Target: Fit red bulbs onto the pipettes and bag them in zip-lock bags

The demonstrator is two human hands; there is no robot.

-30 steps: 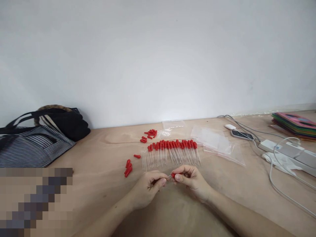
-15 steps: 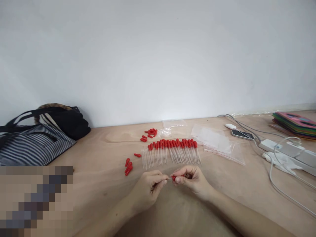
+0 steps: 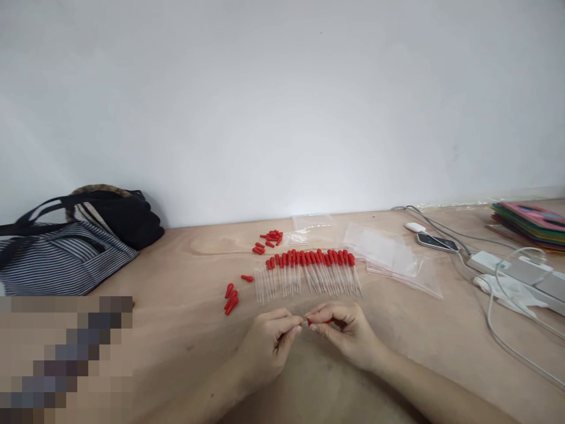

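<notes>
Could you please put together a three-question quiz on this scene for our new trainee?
1. Multiple choice: where does the striped bag lie, as the wearer sees it, from the row of clear tubes?
A) to the right
B) directly behind
C) to the left
2. True or false: every tube in that row is topped with a red bulb.
3. Short answer: which hand grips the held red bulb, and which the held clear tube?

Key:
1. C.
2. False; the bare tubes at the row's left end have none.
3. The right hand grips the bulb; the left hand grips the tube.
</notes>
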